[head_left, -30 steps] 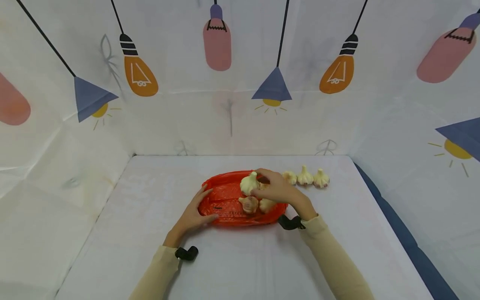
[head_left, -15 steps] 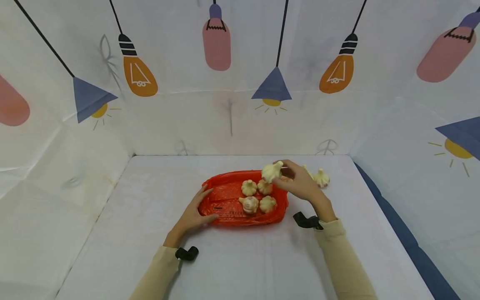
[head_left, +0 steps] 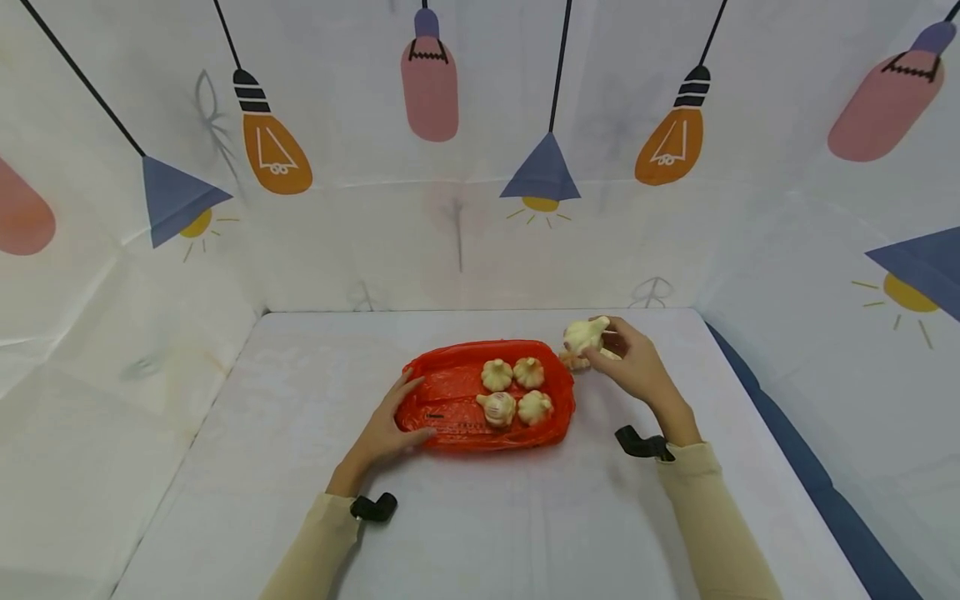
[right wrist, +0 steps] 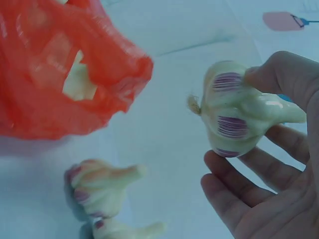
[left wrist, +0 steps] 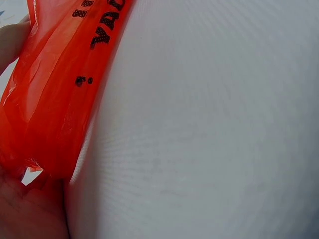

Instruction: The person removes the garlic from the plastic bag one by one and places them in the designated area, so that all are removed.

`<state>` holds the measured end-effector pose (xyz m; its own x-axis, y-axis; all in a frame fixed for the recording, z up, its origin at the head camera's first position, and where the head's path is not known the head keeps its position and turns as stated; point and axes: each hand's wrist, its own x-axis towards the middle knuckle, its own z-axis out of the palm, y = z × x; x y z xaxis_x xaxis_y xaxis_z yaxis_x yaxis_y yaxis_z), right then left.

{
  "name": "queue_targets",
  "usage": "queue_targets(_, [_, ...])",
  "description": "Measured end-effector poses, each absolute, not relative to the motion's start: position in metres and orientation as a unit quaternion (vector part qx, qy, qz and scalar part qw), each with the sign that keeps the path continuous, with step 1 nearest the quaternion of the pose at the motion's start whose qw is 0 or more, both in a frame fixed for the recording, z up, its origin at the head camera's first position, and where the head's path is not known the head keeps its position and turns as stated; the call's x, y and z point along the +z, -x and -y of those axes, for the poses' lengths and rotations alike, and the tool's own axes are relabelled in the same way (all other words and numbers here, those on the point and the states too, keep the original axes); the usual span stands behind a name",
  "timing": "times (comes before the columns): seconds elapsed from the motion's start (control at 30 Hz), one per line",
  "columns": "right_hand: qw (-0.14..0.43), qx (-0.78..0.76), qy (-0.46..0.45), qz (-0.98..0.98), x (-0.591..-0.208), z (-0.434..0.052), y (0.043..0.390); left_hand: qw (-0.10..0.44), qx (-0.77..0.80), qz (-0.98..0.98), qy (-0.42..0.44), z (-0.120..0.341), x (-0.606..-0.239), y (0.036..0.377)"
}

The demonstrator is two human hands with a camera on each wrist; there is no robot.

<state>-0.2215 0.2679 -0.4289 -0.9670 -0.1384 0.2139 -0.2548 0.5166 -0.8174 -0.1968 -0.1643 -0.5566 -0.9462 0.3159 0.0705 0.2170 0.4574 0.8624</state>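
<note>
Aloft, a garlic bulb (head_left: 579, 337) sits pinched in a person's right hand (head_left: 636, 363), just beyond the red bag (head_left: 450, 381).
Fingers wide, the left hand (head_left: 385, 429) touches the bag; the step looks like a carry, and next likely calls for gentle release near the loose bulbs (right wrist: 102, 190).

head: above, forward-down, wide | left wrist: close, beside red bag (left wrist: 55, 89) | right wrist: close; red bag in all
</note>
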Motion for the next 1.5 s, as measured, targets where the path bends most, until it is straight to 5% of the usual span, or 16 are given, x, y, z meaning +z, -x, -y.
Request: queue_targets(1.5, [0.094,0.4,-0.006,0.912,-0.47,-0.373,0.211,0.059,0.496,-0.852,-0.154,0.164,-0.555,0.197])
